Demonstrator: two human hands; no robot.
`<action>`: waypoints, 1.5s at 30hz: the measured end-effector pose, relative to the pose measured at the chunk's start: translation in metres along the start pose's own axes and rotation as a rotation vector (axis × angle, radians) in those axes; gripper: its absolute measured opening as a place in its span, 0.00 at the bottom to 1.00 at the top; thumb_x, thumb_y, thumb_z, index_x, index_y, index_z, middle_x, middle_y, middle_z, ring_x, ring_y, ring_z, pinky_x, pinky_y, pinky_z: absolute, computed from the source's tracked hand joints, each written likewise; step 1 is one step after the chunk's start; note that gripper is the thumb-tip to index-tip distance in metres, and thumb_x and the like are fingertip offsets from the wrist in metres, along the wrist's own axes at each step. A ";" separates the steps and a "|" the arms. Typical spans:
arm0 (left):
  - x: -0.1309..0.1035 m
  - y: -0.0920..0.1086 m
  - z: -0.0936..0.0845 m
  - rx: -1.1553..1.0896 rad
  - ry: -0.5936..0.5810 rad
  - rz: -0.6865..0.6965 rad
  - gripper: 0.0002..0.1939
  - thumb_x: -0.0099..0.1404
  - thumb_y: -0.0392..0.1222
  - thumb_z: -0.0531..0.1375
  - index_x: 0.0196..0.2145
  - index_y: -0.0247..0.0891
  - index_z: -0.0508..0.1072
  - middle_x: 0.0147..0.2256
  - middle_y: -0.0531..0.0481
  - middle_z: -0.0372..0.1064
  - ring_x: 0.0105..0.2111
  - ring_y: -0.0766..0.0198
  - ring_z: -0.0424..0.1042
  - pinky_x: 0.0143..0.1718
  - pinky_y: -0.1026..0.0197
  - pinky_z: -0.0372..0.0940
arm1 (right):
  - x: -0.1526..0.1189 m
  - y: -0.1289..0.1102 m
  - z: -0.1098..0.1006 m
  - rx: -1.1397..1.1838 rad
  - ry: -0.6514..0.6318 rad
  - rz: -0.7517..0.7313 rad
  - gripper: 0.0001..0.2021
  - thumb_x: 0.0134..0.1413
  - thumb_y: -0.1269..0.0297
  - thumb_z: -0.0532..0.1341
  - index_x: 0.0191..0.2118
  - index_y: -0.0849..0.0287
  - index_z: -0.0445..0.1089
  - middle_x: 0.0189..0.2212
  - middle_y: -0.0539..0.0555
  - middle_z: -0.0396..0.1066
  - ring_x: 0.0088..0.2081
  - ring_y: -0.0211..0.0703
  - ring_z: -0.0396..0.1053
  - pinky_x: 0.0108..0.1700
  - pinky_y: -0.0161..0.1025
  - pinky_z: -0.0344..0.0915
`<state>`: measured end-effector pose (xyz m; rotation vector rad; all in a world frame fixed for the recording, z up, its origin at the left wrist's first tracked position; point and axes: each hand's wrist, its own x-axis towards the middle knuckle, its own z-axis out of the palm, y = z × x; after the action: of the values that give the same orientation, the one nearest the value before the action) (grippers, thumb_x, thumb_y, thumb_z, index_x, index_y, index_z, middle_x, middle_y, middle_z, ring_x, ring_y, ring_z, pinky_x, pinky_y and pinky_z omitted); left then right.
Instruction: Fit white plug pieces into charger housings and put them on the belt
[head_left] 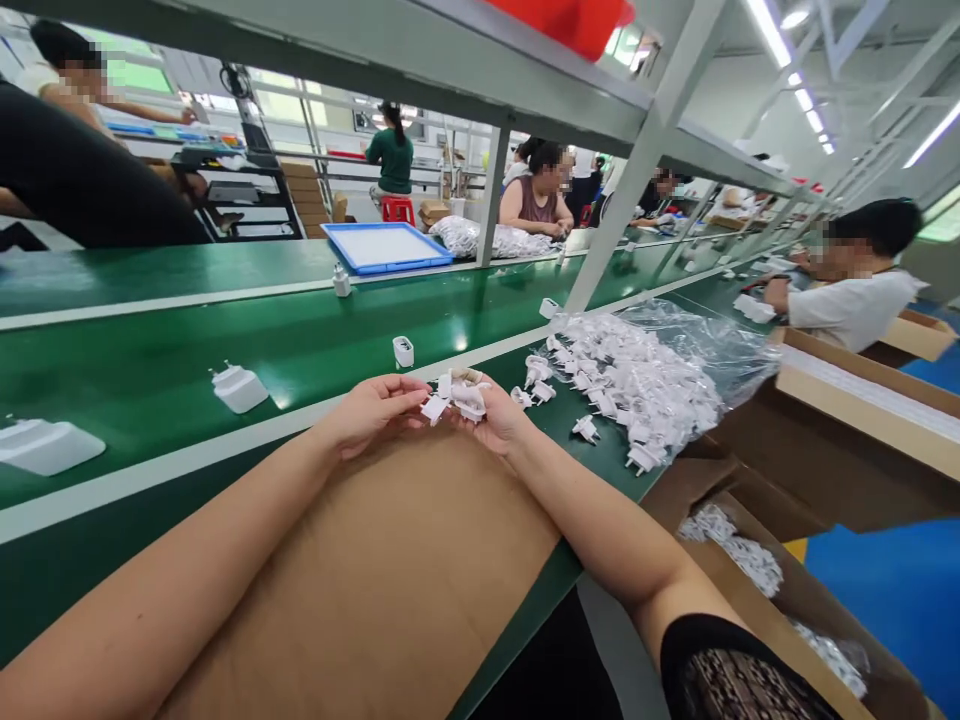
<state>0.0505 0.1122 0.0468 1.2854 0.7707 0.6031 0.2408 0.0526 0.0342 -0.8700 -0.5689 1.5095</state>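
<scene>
My left hand pinches a small white plug part between thumb and fingers. Close beside it, my right hand is closed around several white plug pieces, some resting on its fingers. Both hands meet above a sheet of brown cardboard lying on the green bench. To the right of my right hand spreads a heap of white two-pin plug pieces, partly in a clear plastic bag. A few loose plug pieces lie just beside my right fingers.
White chargers stand spaced along the green conveyor belt. A blue-rimmed tray lies beyond it. A grey metal post rises ahead. Open cardboard boxes stand at right, near a person in a white shirt. Other people sit across the line.
</scene>
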 end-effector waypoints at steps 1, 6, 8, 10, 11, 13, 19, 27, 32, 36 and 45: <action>0.002 -0.002 -0.002 -0.002 0.004 -0.004 0.26 0.46 0.54 0.78 0.37 0.36 0.80 0.39 0.43 0.80 0.34 0.63 0.78 0.38 0.60 0.75 | -0.001 0.001 -0.002 -0.006 -0.017 0.016 0.21 0.37 0.72 0.72 0.41 0.55 0.70 0.33 0.49 0.77 0.34 0.42 0.77 0.36 0.37 0.77; 0.004 -0.005 -0.004 0.071 0.124 0.027 0.26 0.46 0.53 0.78 0.38 0.36 0.79 0.33 0.47 0.79 0.25 0.69 0.72 0.30 0.63 0.71 | -0.007 -0.009 -0.017 0.023 -0.054 -0.004 0.21 0.41 0.72 0.70 0.45 0.53 0.69 0.39 0.51 0.78 0.42 0.45 0.78 0.46 0.45 0.78; 0.003 -0.003 -0.002 0.122 0.158 0.052 0.24 0.48 0.53 0.77 0.38 0.36 0.79 0.32 0.46 0.79 0.25 0.67 0.73 0.31 0.61 0.72 | -0.007 -0.014 -0.022 0.041 -0.047 -0.011 0.19 0.44 0.72 0.69 0.44 0.53 0.69 0.41 0.51 0.78 0.44 0.45 0.78 0.48 0.45 0.78; 0.002 -0.003 -0.001 0.155 0.171 0.064 0.24 0.49 0.54 0.76 0.38 0.36 0.79 0.32 0.46 0.79 0.28 0.64 0.75 0.34 0.59 0.73 | -0.006 -0.017 -0.026 0.028 -0.068 0.016 0.17 0.45 0.71 0.70 0.42 0.54 0.70 0.41 0.52 0.78 0.43 0.44 0.77 0.46 0.42 0.77; 0.002 -0.003 -0.001 0.169 0.180 0.069 0.24 0.49 0.54 0.76 0.37 0.36 0.79 0.33 0.46 0.79 0.29 0.63 0.75 0.35 0.58 0.74 | -0.006 -0.017 -0.028 0.005 -0.083 0.038 0.16 0.44 0.70 0.70 0.41 0.55 0.70 0.40 0.53 0.78 0.41 0.43 0.77 0.43 0.39 0.77; 0.002 -0.003 -0.003 0.196 0.198 0.082 0.24 0.48 0.55 0.76 0.37 0.36 0.80 0.34 0.45 0.79 0.31 0.61 0.76 0.35 0.57 0.74 | -0.007 -0.018 -0.030 -0.089 -0.113 0.088 0.15 0.41 0.70 0.72 0.38 0.56 0.71 0.36 0.53 0.77 0.37 0.41 0.75 0.37 0.35 0.75; 0.003 -0.003 -0.012 0.238 0.178 0.070 0.22 0.47 0.53 0.75 0.35 0.36 0.80 0.32 0.45 0.79 0.32 0.61 0.75 0.32 0.61 0.70 | -0.014 -0.016 -0.027 -0.491 -0.097 -0.012 0.18 0.34 0.65 0.74 0.37 0.59 0.77 0.31 0.51 0.75 0.31 0.38 0.70 0.31 0.33 0.66; -0.019 0.005 0.014 0.540 0.204 0.414 0.11 0.62 0.48 0.66 0.36 0.40 0.83 0.37 0.46 0.80 0.36 0.58 0.76 0.41 0.57 0.71 | -0.019 -0.004 -0.015 -0.614 -0.077 -0.013 0.17 0.36 0.58 0.75 0.34 0.60 0.78 0.27 0.51 0.75 0.29 0.36 0.67 0.31 0.33 0.60; -0.025 0.004 0.023 0.521 0.183 0.435 0.10 0.63 0.47 0.65 0.37 0.40 0.84 0.39 0.46 0.81 0.39 0.56 0.78 0.42 0.57 0.73 | -0.022 -0.006 -0.016 -0.627 -0.186 0.013 0.15 0.37 0.63 0.72 0.35 0.60 0.78 0.27 0.49 0.72 0.26 0.34 0.63 0.29 0.33 0.57; -0.015 0.009 0.005 0.665 0.126 0.395 0.14 0.63 0.53 0.66 0.39 0.42 0.84 0.41 0.46 0.81 0.41 0.54 0.78 0.46 0.54 0.73 | -0.024 -0.002 -0.016 -0.789 -0.146 -0.138 0.13 0.35 0.67 0.70 0.34 0.57 0.80 0.34 0.49 0.73 0.28 0.34 0.63 0.29 0.33 0.58; 0.023 -0.013 -0.121 1.337 0.359 0.371 0.26 0.69 0.41 0.51 0.62 0.37 0.71 0.65 0.41 0.65 0.67 0.45 0.59 0.68 0.42 0.56 | -0.022 -0.001 -0.012 -0.421 -0.207 0.055 0.12 0.37 0.65 0.69 0.34 0.58 0.78 0.31 0.53 0.77 0.33 0.42 0.74 0.34 0.35 0.70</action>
<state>-0.0314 0.2011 0.0180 2.6276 1.3313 0.6159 0.2506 0.0294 0.0321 -1.0606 -1.0480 1.5666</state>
